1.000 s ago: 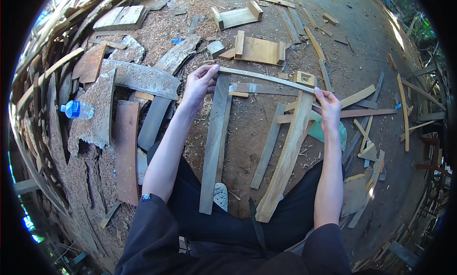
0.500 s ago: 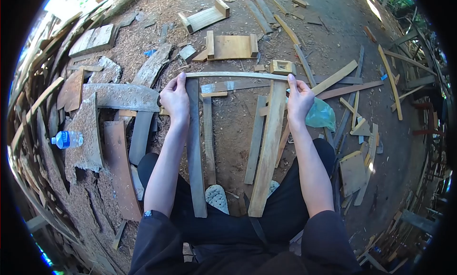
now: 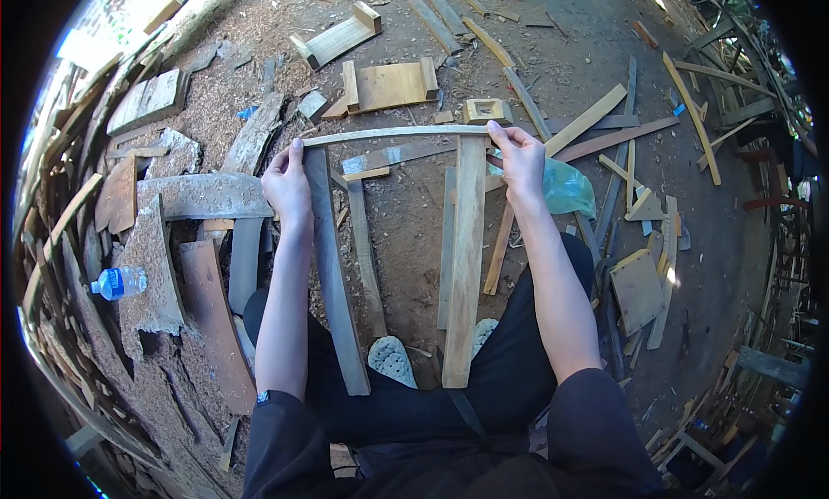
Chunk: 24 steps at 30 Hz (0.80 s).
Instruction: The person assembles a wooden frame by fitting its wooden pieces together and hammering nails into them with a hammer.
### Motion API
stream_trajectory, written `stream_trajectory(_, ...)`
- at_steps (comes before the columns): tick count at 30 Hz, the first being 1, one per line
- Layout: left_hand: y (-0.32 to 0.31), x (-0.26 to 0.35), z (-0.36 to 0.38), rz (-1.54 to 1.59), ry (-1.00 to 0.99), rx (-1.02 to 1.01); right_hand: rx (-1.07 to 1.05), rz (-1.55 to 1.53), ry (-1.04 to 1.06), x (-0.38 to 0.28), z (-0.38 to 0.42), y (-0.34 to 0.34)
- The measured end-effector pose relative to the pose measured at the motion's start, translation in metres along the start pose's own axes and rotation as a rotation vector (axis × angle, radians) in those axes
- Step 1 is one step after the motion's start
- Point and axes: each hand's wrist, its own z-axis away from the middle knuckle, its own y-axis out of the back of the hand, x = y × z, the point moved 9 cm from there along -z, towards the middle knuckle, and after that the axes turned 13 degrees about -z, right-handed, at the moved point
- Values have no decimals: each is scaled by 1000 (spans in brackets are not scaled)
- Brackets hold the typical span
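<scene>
A thin wooden strip runs crosswise in front of me, its ends at my two hands. My left hand pinches the left end between thumb and fingers. The right end is pinched the same way by my right hand. Below the strip, a grey plank slopes from near my left hand down to my lap. A paler plank does the same on the right, its top right under the strip. Behind them stand two narrower slats, a left one and a right one.
Beyond the strip lie a small block with a square hole and a board with end blocks. A green plastic bag is right of my right hand. Far left lies a water bottle. Loose boards and wood shavings cover the ground.
Both hands, the strip and the planks have shifted left in view, and the background has shifted left too. The right-hand plank now stands more upright. Both hands keep their pinch on the strip.
</scene>
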Motion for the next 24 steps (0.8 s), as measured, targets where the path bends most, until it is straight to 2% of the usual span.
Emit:
stream_trajectory(3,0,5,-3,-21,-22,-28,-2,-24,-48,4,-3,2)
stream_trajectory(4,2,9,-1,-213,22,-45,-8,-45,-74,5,-3,1)
stream_trajectory(5,0,16,7,-214,18,-47,-5,-48,-73,5,-3,1)
stream_trajectory(7,13,101,63,-1017,-550,587,1,-37,-70,4,-2,0)
stream_trajectory(10,-35,144,88,-525,-873,50,12,-70,-48,5,-1,-4)
stream_trajectory(12,-83,169,112,-421,-999,-264,15,-57,-39,7,0,-5)
stream_trajectory(14,-125,184,127,-335,-1108,-395,18,-46,-16,9,-4,-5)
stream_trajectory(15,-137,187,124,-330,-1112,-396,22,-45,-11,9,-3,-6)
stream_trajectory(17,-182,174,125,-484,-986,-746,33,-32,-2,6,-3,-5)
stream_trajectory(19,-188,172,126,-561,-975,-775,-3,-22,94,3,-5,-7)
stream_trajectory(21,-186,174,121,-488,-1012,-701,120,-3,118,5,8,3)
stream_trajectory(23,-183,177,125,-468,-1063,-691,195,12,52,28,35,12)
stream_trajectory(24,-183,178,124,-471,-1021,-720,197,108,-64,31,62,11)
